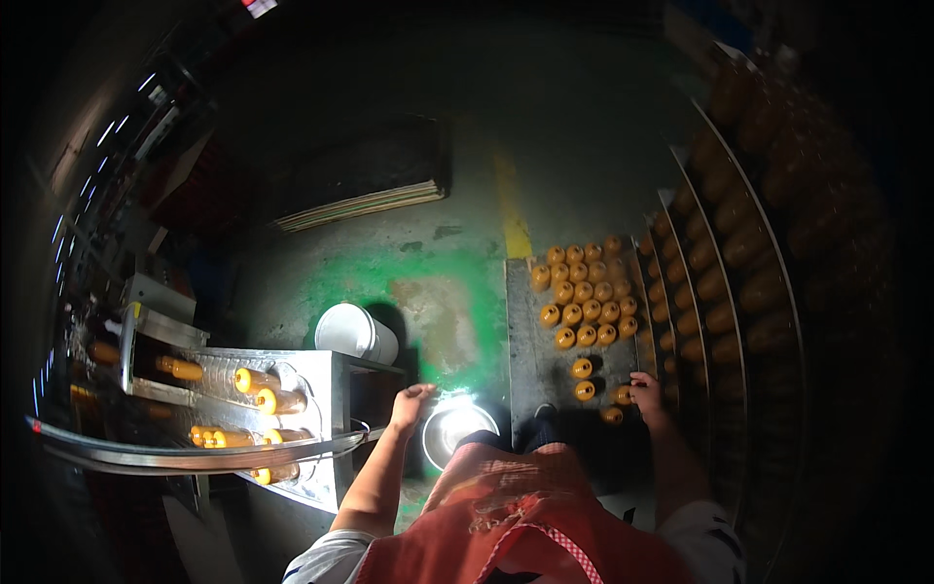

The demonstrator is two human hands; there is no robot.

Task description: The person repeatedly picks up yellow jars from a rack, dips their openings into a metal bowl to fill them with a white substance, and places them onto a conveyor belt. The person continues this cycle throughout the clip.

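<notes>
My left hand [413, 401] hangs over the floor, between the metal machine and a round metal basin [459, 432]. Its fingers are drawn together, and nothing shows in them. Down at the right, my right hand [643, 389] has its fingers closed at the edge of an amber bottle [622, 395], at the near end of a dark board [533, 362]. Close by stand a few single amber bottles [584, 390]. Farther along the board, several more amber bottles [582, 291] are grouped in rows, their dark openings facing up.
Stacked layers of amber bottles [715, 282], parted by thin sheets, rise on the right. On the left, a metal machine [336, 389] with a curved rail [204, 461] carries amber bottles [282, 401]. A white bucket [356, 333] stands behind it. A flat stack of boards [362, 206] lies farther off.
</notes>
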